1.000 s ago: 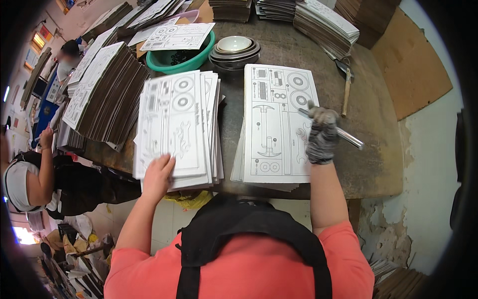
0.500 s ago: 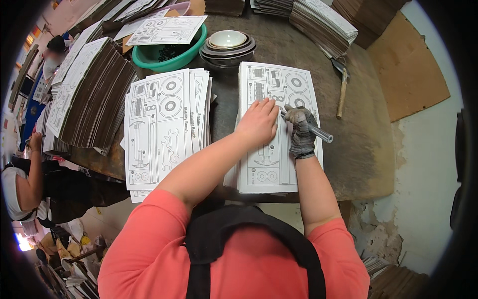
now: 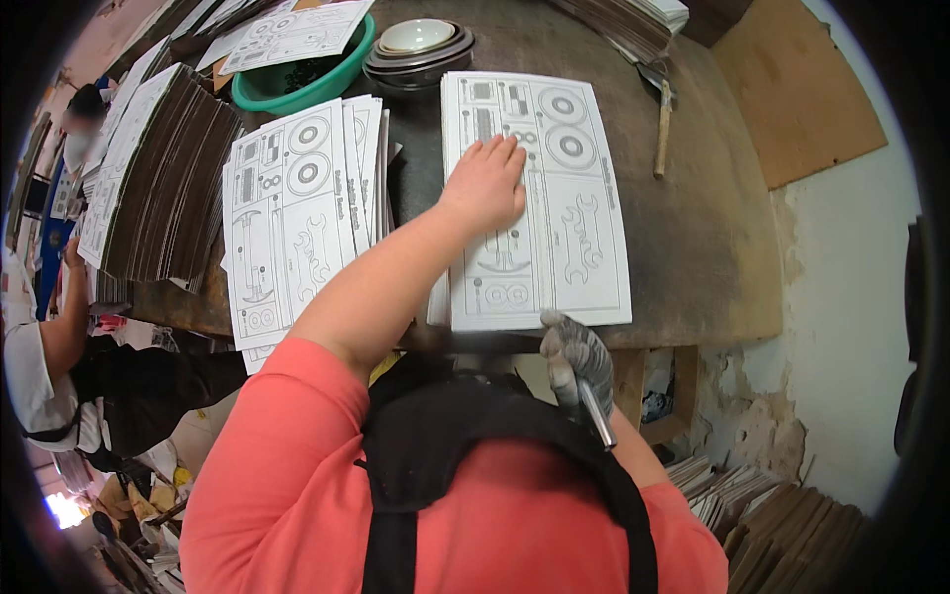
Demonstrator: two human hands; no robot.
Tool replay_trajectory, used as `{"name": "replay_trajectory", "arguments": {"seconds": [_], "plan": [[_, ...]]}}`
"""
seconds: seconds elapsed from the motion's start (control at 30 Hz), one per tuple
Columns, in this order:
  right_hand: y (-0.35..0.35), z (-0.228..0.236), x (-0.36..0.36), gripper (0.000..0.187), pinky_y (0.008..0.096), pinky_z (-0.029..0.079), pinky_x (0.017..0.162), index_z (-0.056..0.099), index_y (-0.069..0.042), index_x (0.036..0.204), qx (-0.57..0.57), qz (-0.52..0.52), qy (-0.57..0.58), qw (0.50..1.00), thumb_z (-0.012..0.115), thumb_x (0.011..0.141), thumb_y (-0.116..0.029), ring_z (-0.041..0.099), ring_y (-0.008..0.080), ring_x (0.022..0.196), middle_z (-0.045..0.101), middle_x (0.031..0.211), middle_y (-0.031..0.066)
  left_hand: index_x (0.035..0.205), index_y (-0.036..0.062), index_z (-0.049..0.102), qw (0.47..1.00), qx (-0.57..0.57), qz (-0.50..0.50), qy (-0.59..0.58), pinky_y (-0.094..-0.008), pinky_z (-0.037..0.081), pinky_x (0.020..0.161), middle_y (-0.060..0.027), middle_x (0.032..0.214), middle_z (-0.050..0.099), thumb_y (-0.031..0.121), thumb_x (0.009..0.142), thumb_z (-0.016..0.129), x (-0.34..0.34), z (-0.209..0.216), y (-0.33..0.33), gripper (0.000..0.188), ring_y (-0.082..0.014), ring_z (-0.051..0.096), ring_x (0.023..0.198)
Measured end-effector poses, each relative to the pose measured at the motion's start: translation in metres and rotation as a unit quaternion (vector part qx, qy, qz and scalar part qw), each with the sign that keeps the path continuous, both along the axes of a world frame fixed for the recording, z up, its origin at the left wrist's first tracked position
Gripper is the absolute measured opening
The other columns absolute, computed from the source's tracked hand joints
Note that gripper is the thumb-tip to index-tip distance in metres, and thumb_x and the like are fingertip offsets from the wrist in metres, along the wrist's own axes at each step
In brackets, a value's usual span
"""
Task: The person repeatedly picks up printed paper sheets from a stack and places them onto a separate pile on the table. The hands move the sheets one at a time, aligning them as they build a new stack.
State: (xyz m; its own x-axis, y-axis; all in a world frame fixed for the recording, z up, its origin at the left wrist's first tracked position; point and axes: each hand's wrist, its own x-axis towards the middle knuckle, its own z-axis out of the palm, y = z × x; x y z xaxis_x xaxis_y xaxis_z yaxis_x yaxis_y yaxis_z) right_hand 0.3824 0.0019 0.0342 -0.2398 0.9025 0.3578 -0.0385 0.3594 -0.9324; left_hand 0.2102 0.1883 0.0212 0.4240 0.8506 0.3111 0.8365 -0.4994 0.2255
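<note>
Head view: I'm watching the left hand (image 3: 487, 183) lying flat, covering part of a sheet pile (image 3: 554, 213) whose long side is running straight ahead. Just by its near edge, the gloved right hand (image 3: 579, 358) is gripping a metal tube (image 3: 597, 418). More sheets (image 3: 287, 203) are lying to the left, with bowls (image 3: 417, 38) sitting beyond.

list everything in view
table: 1, brown, centre
middle sheet stack: 1, white, table's front
left sheet stack: 1, white, front left
brown-edged stacks: several, white-topped, table's edges
basin: 1, green, back left
bowls: several nested, white and dark, beside basin
wooden-handled tool: 1, brown handle, table's right
panel: 1, tan, upper right
co-worker: 1, white sleeve, dark apron, left edge
metal rod: 1, silver, lower middle
shirt: 1, coral, bottom
left hand: 1, bare, on middle sheet stack
right hand: 1, grey glove, holding metal rod
</note>
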Motion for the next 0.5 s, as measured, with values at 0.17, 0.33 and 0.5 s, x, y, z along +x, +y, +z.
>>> {"name": "replay_trajectory", "arguments": {"seconds": [0.17, 0.33, 0.5], "plan": [[0.003, 0.003, 0.004, 0.026, 0.0310, 0.043, 0.077, 0.049, -0.002, 0.097, -0.109, 0.000, 0.078, 0.991, 0.060, 0.081, -0.019, 0.049, 0.0118, 0.068, 0.050, 0.074, 0.0010, 0.117, 0.0015, 0.049, 1.000, 0.019, -0.002, -0.022, -0.0403, 0.030, 0.102, -0.0161, 0.128, 0.044, 0.018, 0.079, 0.048, -0.003, 0.001, -0.001, 0.041, -0.0293, 0.040, 0.120], [0.030, 0.012, 0.038, 0.039, 0.0419, 0.033, 0.098, 0.038, -0.012, 0.059, -0.052, -0.102, 0.219, 0.969, 0.059, 0.082, -0.035, 0.043, 0.0146, 0.063, 0.036, 0.056, -0.0022, 0.111, 0.0053, 0.054, 0.963, -0.176, -0.198, -0.048, -0.0395, 0.039, 0.090, -0.0109, 0.085, 0.057, 0.028, 0.070, 0.068, 0.012, 0.056, -0.088, 0.049, -0.0267, 0.053, 0.088], [0.049, 0.050, 0.052, 0.043, 0.0427, 0.032, 0.099, 0.033, -0.013, 0.054, 0.074, -0.107, 0.198, 0.972, 0.057, 0.083, -0.033, 0.037, 0.0142, 0.058, 0.032, 0.054, -0.0017, 0.115, 0.0053, 0.050, 0.968, 0.078, -0.228, 0.067, -0.0450, 0.032, 0.099, -0.0060, 0.075, 0.051, 0.013, 0.073, 0.052, 0.031, 0.025, -0.135, 0.043, -0.0220, 0.053, 0.081]]}}
